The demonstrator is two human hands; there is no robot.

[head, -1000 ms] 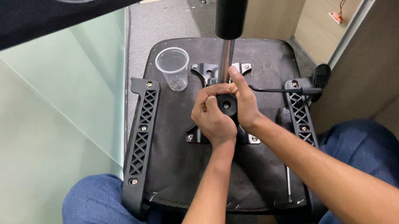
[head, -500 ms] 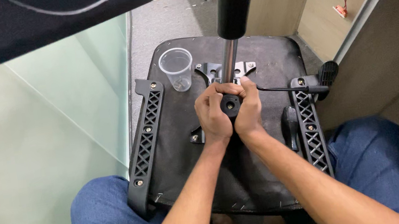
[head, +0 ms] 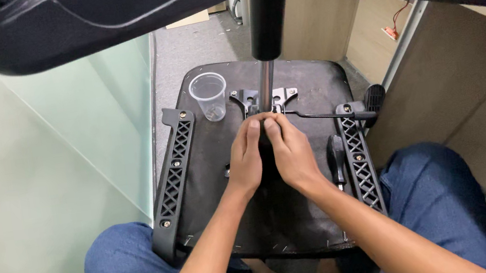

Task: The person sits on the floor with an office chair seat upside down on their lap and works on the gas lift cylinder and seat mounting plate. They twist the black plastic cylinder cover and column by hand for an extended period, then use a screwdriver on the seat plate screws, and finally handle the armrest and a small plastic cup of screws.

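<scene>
Overhead, filling the top of the view above the hands: a black chair base (head: 113,21), its gas-lift column (head: 268,19) dropping straight down to the grip. Under the hands, resting upside down across the denim-clad knees: an office chair seat (head: 229,221), black underside up. Left of the grip and well apart from it, a black lattice armrest bracket (head: 173,171) screwed along the seat's edge; right of the grip, a matching armrest bracket (head: 360,158). Just right of the right wrist, between hand and bracket, a black-handled tool (head: 336,158) lying flat. Beyond the fingertips and off to the right, a thin adjustment lever (head: 316,115) ending in a black knob (head: 373,99). Beyond the grip and to the left, clear of the hands, a clear plastic cup (head: 208,96) standing upright on the seat.

At the centre: left hand (head: 247,158) and right hand (head: 291,155) side by side, touching, fingers pressed together and curled around the seat mechanism (head: 260,99) where the column's silver lower end meets the metal plate. Exact part pinched under the fingers hidden; only the plate's bracket ears visible just past the fingertips.
</scene>
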